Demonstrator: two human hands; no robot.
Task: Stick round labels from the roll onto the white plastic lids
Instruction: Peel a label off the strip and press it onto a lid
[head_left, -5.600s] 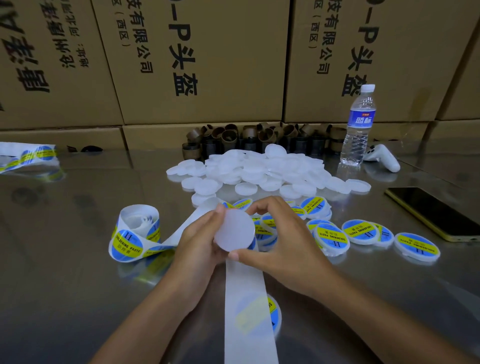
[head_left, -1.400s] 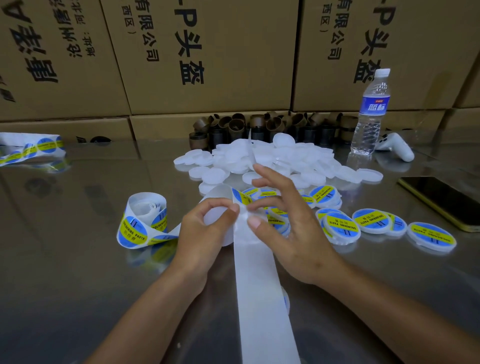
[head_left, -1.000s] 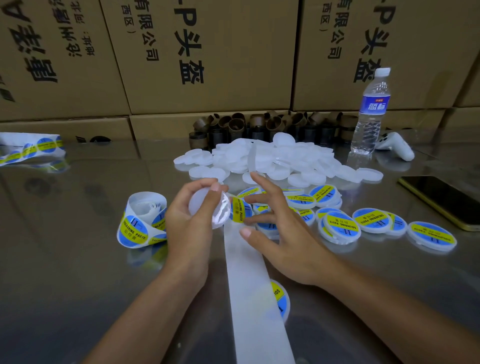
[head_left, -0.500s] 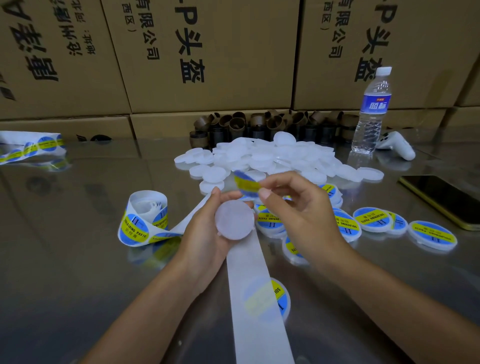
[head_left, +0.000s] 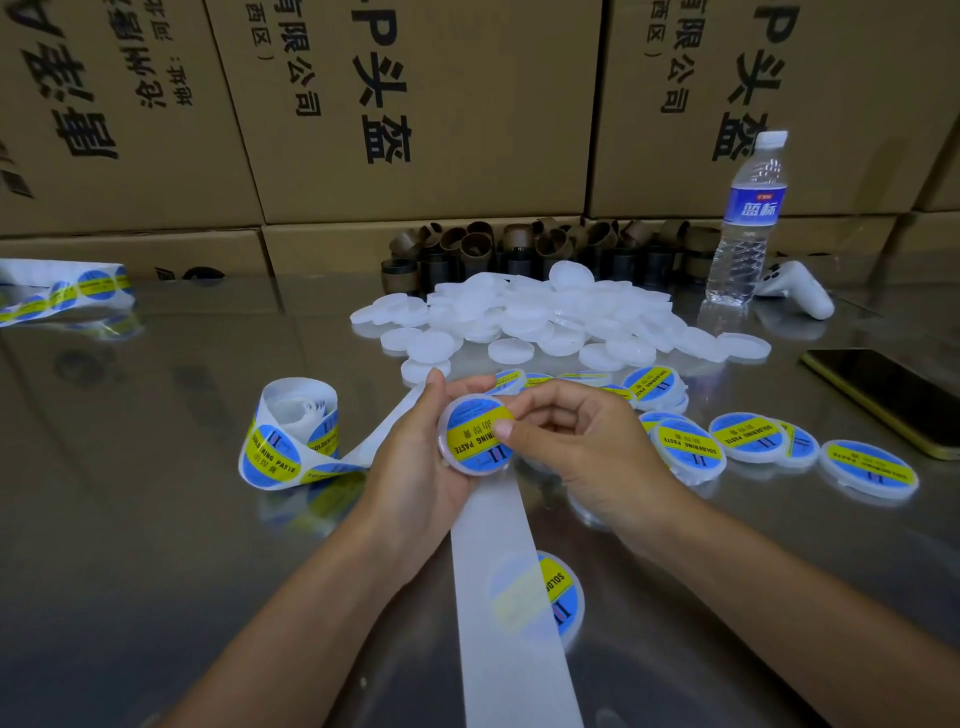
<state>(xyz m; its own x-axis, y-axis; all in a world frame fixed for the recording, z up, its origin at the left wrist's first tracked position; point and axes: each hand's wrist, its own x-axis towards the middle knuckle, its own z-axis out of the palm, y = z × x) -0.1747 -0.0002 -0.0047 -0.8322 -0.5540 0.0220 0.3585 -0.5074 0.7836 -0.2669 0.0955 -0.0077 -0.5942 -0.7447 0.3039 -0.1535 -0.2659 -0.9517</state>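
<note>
My left hand (head_left: 415, 457) grips a white plastic lid (head_left: 475, 434) from the left and below, face up, over the table's middle. A round blue and yellow label now lies on that lid. My right hand (head_left: 582, 447) has curled fingers, its thumb pressing the label's right edge. The label roll (head_left: 291, 431) stands to the left, its bare white backing strip (head_left: 504, 597) trailing under my hands toward me. A heap of plain white lids (head_left: 545, 317) lies behind. Several labelled lids (head_left: 748, 436) lie at the right, and one (head_left: 563, 592) sits partly under the strip.
Cardboard boxes (head_left: 415, 104) wall the back, with several brown tape cores (head_left: 519, 244) in front. A water bottle (head_left: 748, 218), a white controller (head_left: 800, 288) and a phone (head_left: 888, 395) sit at the right. Another label strip (head_left: 62, 291) lies far left on the shiny table (head_left: 130, 519).
My right hand peeled a label off the strip and brought it down onto the lid held in my left hand; the bare lid now carries the label.
</note>
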